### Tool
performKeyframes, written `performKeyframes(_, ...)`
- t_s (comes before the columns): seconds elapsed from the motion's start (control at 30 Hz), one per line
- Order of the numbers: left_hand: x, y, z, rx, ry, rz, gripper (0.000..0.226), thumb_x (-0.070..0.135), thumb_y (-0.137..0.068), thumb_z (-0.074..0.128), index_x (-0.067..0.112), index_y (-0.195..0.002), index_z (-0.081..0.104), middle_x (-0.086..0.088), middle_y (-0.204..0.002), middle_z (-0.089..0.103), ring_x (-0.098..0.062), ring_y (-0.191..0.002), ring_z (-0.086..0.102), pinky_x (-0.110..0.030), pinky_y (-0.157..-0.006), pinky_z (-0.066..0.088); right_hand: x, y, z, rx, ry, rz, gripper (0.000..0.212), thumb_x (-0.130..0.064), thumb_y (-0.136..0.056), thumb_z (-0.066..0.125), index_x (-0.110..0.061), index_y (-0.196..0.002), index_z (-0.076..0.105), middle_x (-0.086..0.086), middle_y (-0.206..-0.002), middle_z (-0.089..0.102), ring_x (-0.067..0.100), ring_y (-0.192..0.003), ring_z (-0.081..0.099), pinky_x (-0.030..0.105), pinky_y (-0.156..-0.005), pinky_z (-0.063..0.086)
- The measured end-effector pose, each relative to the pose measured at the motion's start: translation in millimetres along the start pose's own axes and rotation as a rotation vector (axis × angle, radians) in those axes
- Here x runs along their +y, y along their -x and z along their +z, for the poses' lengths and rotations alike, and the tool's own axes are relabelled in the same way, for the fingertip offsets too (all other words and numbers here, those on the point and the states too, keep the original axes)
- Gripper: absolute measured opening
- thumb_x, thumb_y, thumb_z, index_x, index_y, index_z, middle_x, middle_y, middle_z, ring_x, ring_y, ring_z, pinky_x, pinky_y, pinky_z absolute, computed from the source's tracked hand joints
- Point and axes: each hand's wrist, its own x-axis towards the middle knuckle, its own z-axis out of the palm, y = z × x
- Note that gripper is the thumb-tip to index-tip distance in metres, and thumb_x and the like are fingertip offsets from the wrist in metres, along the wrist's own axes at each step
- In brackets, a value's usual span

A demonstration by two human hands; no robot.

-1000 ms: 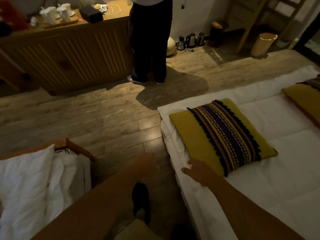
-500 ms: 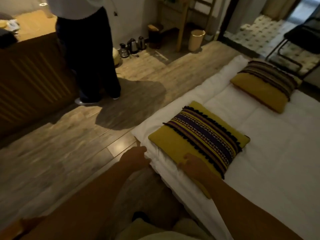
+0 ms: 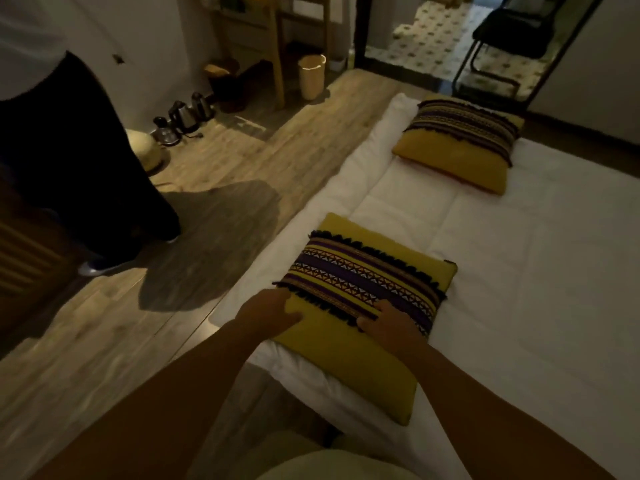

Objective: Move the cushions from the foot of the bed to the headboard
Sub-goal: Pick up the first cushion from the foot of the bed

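Note:
A mustard-yellow cushion (image 3: 349, 344) with a purple patterned band and black fringe lies flat on the white bed (image 3: 519, 306), near its left edge. My left hand (image 3: 273, 308) grips the cushion's left edge, thumb on top. My right hand (image 3: 389, 323) presses on the patterned band with its fingers curled into the fabric. A second matching cushion (image 3: 457, 154) lies farther along the same edge of the bed, untouched.
A person in dark trousers (image 3: 79, 174) stands on the wooden floor to the left of the bed. Kettles (image 3: 187, 116) and a pale bin (image 3: 311, 76) stand by the far wall. A black chair (image 3: 512, 39) is beyond the doorway.
My view has swung right along the bed. My left hand came from beside the mattress onto the cushion's left edge, and my right hand slid from its near edge up onto the patterned band.

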Motion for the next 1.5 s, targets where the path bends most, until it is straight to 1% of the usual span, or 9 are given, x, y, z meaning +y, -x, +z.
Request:
performKeyframes(0.13,24,-32,-5,0.003,0.024,0.097,0.053,0.045,-0.085,0.066,0.021,-0.131,0.057,-0.002,-0.128,0.064,-0.021,-0.114,0.06,-0.03,-0.089,0.046,22,-17,-18,0.029,-0.1,0.051,0.086,-0.061,-0.086,0.06,-0.019,-0.153,0.026,0.009,-0.151,0.044,0.03,-0.127,0.053,0.04,-0.099,0.048)
performKeyframes(0.27,39,-63,-6,-0.057,-0.023,0.175,0.033,0.046,-0.085,0.066,0.022,-0.107,0.062,-0.001,-0.105,0.068,-0.022,-0.098,0.065,-0.027,-0.071,0.043,42,-23,-30,0.083,-0.191,0.107,0.086,-0.058,-0.085,0.063,-0.018,-0.152,0.027,0.008,-0.147,0.048,0.028,-0.127,0.052,0.036,-0.1,0.047)
performKeyframes(0.33,43,-77,-8,-0.084,-0.024,0.18,0.03,0.047,-0.085,0.066,0.024,-0.102,0.059,0.0,-0.1,0.065,-0.022,-0.095,0.064,-0.027,-0.07,0.043,52,-24,-30,0.102,-0.238,0.117,0.083,-0.056,-0.085,0.064,-0.018,-0.15,0.028,0.007,-0.144,0.05,0.027,-0.125,0.053,0.036,-0.101,0.046)
performKeyframes(0.57,47,-129,-9,-0.176,-0.086,0.226,0.049,0.052,-0.088,0.062,0.013,-0.118,0.057,-0.007,-0.112,0.064,-0.025,-0.099,0.062,-0.044,-0.086,0.054,63,-34,-26,0.149,-0.343,0.226,0.07,-0.051,-0.085,0.067,-0.022,-0.141,0.038,0.004,-0.132,0.057,0.02,-0.11,0.057,0.03,-0.087,0.045)
performKeyframes(0.67,43,-152,-8,-0.207,-0.114,0.244,0.051,0.052,-0.088,0.062,0.011,-0.116,0.055,-0.009,-0.112,0.063,-0.026,-0.099,0.062,-0.045,-0.085,0.054,62,-39,-23,0.18,-0.384,0.239,0.067,-0.05,-0.086,0.067,-0.022,-0.14,0.039,0.003,-0.134,0.057,0.024,-0.117,0.058,0.035,-0.093,0.05)
performKeyframes(0.77,38,-173,-6,-0.226,-0.094,0.25,0.049,0.052,-0.086,0.065,0.012,-0.114,0.056,-0.009,-0.11,0.064,-0.024,-0.097,0.063,-0.044,-0.085,0.055,59,-47,-22,0.202,-0.397,0.281,0.07,-0.05,-0.086,0.067,-0.022,-0.142,0.036,0.005,-0.136,0.056,0.026,-0.12,0.057,0.034,-0.093,0.048)
performKeyframes(0.9,24,-197,-1,-0.259,-0.013,0.211,0.054,0.055,-0.083,0.067,0.014,-0.116,0.056,-0.007,-0.11,0.065,-0.024,-0.098,0.064,-0.044,-0.085,0.056,61,-63,-16,0.209,-0.409,0.335,0.075,-0.049,-0.086,0.068,-0.021,-0.146,0.034,0.008,-0.137,0.055,0.028,-0.122,0.056,0.042,-0.101,0.048)
performKeyframes(1.2,-16,-245,36,-0.357,0.009,0.099,0.069,0.055,-0.078,0.07,0.014,-0.129,0.048,-0.012,-0.125,0.059,-0.029,-0.113,0.059,-0.048,-0.094,0.052,93,-97,4,0.246,-0.409,0.488,0.082,-0.055,-0.079,0.072,-0.021,-0.144,0.035,0.014,-0.132,0.053,0.033,-0.12,0.056,0.051,-0.098,0.05)
performKeyframes(1.5,-47,-298,51,-0.311,0.057,-0.011,0.082,0.068,-0.068,0.071,0.015,-0.128,0.052,-0.009,-0.117,0.064,-0.029,-0.104,0.065,-0.05,-0.087,0.055,137,-131,9,0.299,-0.426,0.581,0.09,-0.061,-0.071,0.076,-0.015,-0.138,0.039,0.015,-0.127,0.054,0.035,-0.116,0.057,0.054,-0.094,0.052)
